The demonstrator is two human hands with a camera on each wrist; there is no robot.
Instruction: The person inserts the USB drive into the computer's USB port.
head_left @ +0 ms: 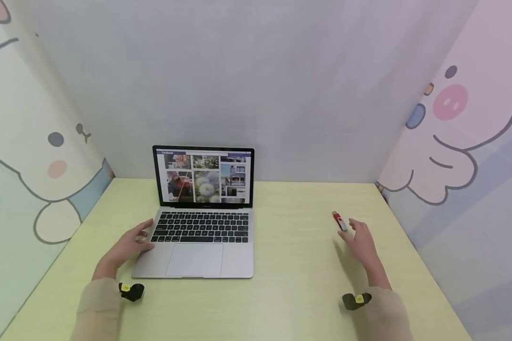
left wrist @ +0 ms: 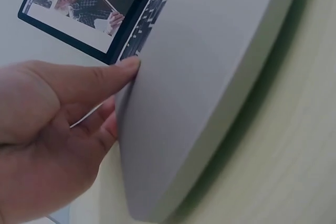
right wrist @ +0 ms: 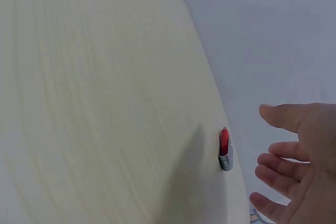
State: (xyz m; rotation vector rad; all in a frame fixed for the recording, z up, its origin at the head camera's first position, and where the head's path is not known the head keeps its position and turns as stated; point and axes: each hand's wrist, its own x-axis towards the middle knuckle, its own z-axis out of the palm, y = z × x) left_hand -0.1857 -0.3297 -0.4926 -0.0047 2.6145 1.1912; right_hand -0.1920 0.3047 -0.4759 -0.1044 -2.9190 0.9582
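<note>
An open silver laptop (head_left: 238, 258) stands on the left half of the table, its lit screen (head_left: 203, 177) showing a page of photos. My left hand (head_left: 125, 246) grips the laptop's left edge. In the left wrist view the thumb (left wrist: 123, 69) lies on top beside the keyboard, and the other fingers are at the side edge, partly hidden. A red and silver USB flash drive (head_left: 339, 221) lies on the right part of the table. Just to the right of it hovers my right hand (head_left: 362, 242), fingers loosely bent with nothing between them; in the right wrist view the flash drive (right wrist: 224, 148) is apart from the fingertips.
The pale yellow table (head_left: 294, 255) runs back to a grey-white wall (head_left: 307, 94). Side panels with cartoon animals (head_left: 452, 142) border it left and right. A black wrist camera (head_left: 132, 292) sits at each cuff.
</note>
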